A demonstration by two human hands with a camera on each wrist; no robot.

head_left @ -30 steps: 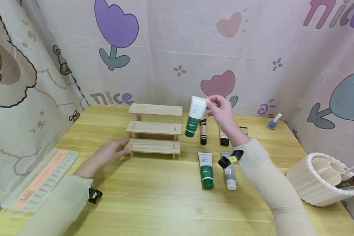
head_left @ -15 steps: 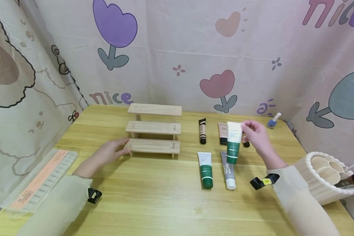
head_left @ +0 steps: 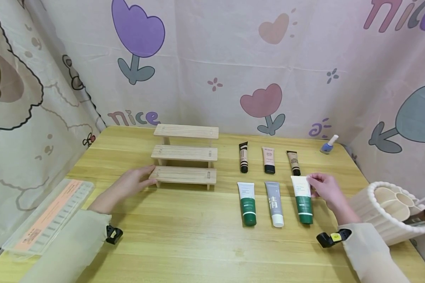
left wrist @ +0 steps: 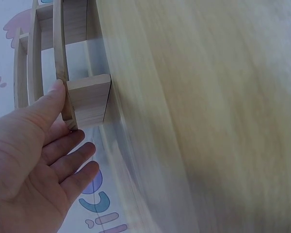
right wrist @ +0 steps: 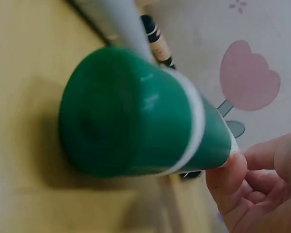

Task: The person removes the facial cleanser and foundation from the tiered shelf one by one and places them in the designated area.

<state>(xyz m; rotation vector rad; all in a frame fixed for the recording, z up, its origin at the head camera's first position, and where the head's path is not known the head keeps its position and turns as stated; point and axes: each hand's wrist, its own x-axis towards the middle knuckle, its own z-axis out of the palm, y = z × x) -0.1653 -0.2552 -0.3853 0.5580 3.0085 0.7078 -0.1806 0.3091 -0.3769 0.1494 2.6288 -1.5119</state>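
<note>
My left hand (head_left: 131, 182) holds the left end of the lowest step of a three-tier wooden stand (head_left: 184, 175). In the left wrist view, the thumb of that hand (left wrist: 34, 150) lies against the plank's edge, and the other fingers curl loosely. On the right, my right hand (head_left: 326, 189) pinches the flat white end of a white and green squeeze tube (head_left: 303, 201). The right wrist view has the tube's green cap (right wrist: 106, 116) near the lens. Left of it lie a grey tube (head_left: 274, 204) and a matching white and green tube (head_left: 247, 204).
Behind lie a striped black and beige tube (head_left: 243, 157), a pink BB cream tube (head_left: 268, 160) and a small brown tube (head_left: 293, 162). Nail polish (head_left: 328, 144) stands farther back. A brush holder (head_left: 372, 212) is at right, a clear flat case (head_left: 49, 216) at left.
My right hand has carried the white and green tube right and down, from beside the stand to the right of the grey tube. The left hand stays at the stand.
</note>
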